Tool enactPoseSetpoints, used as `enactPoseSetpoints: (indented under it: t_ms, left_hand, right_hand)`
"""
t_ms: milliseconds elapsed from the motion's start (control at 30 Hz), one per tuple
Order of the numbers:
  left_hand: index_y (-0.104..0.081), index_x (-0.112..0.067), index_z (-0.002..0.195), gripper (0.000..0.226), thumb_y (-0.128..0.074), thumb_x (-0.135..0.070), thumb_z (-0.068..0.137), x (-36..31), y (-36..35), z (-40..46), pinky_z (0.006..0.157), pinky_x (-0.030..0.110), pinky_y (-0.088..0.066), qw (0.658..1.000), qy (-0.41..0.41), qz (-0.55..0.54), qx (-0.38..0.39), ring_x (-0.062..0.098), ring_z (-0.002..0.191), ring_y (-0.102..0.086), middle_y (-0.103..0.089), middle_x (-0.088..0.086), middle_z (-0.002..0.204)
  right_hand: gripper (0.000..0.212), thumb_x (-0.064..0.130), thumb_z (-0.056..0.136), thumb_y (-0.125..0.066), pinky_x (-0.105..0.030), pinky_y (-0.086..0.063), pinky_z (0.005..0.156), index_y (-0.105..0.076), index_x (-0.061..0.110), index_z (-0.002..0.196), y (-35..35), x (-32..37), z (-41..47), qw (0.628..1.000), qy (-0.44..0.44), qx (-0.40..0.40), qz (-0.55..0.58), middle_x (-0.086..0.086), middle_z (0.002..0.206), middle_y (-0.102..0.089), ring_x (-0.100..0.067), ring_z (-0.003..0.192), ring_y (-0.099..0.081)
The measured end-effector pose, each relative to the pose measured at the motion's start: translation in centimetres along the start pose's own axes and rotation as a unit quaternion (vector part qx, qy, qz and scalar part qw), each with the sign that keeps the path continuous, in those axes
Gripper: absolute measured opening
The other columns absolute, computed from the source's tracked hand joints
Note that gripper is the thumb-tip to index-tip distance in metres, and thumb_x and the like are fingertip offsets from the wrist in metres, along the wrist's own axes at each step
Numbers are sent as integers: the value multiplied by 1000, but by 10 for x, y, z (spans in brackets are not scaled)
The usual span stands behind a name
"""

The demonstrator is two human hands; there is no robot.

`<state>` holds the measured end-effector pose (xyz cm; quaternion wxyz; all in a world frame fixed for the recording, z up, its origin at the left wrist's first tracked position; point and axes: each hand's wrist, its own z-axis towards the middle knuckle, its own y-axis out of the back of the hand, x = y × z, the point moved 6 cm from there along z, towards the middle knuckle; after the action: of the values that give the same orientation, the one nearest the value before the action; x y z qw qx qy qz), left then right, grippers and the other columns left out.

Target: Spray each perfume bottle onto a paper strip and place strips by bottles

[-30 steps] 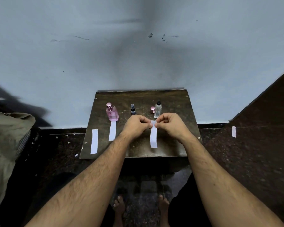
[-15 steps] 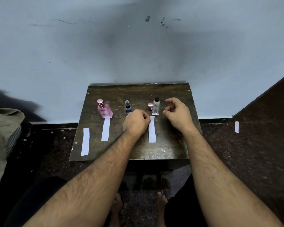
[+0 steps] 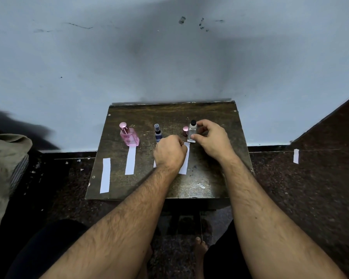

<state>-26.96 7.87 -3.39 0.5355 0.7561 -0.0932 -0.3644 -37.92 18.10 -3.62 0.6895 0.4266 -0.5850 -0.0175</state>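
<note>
Presently, right hand (image 3: pixel 212 139) pinches the clear glass perfume bottle with black cap (image 3: pixel 191 132), upright on the dark wooden table (image 3: pixel 214 178). Left hand (image 3: pixel 169 153), fingers curled, rests on the white paper strip (image 3: pixel 184 160) just before it.

Small dark wooden table (image 3: pixel 214 178) set against a pale wall, bearing three upright bottles in a row: pink bottle (image 3: pixel 129 135), dark blue bottle (image 3: pixel 158 132), clear bottle (image 3: pixel 191 132), with a small pink cap (image 3: pixel 185 131) just beside the last. White paper strips lie flat on the top: one (image 3: pixel 105 175) near the left edge, one (image 3: pixel 130 161) below the pink bottle, one (image 3: pixel 185 160) below the clear bottle.
</note>
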Motion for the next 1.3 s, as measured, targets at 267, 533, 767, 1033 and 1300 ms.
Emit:
enactPoseSetpoints:
  t_ms: [267, 533, 767, 1033, 1300]
  left_hand:
    - [-71, -25, 99, 16, -61, -25, 86, 0, -2, 3, 74, 29, -46, 997, 32, -69, -25, 25, 93, -65, -72, 2, 94]
    - [-74, -27, 95, 15, -67, -21, 84, 12, -2, -1, 72, 22, -45, 994, 15, -105, -1, 19, 89, -67, -74, -3, 92]
    - [-71, -29, 112, 23, -60, -26, 92, -1, -3, -4, 80, 34, -50, 994, -94, 45, 27, 25, 102, -65, -70, 0, 111]
    - [-72, -28, 107, 20, -61, -36, 93, 0, -4, -10, 70, 31, -44, 993, -100, 55, -15, 24, 96, -64, -68, -1, 106]
    - [-70, -29, 109, 25, -53, -42, 96, 4, -9, -14, 69, 30, -37, 992, -105, 75, -15, 24, 96, -61, -59, -3, 104]
  right_hand:
    - [31, 26, 77, -77, -38, -53, 85, -67, 27, 106, 11, -2, 1, 999, 2, -41, 17, 5, 96, -66, -13, 83, -60]
    - [32, 25, 77, -77, -37, -53, 87, -67, 28, 108, 15, -1, -1, 999, 2, -41, 23, 6, 97, -66, -12, 86, -62]
    - [29, 25, 78, -78, -34, -53, 84, -67, 29, 105, 17, 1, -3, 999, 6, -41, 27, 9, 92, -65, -11, 82, -61]
    - [27, 24, 78, -77, -27, -48, 80, -68, 29, 103, 10, 6, -3, 1000, 22, -11, 16, 10, 93, -63, -6, 84, -58]
    - [32, 23, 79, -76, -33, -52, 85, -69, 25, 110, -2, 7, -2, 999, 26, 21, -12, 7, 99, -67, -8, 87, -60]
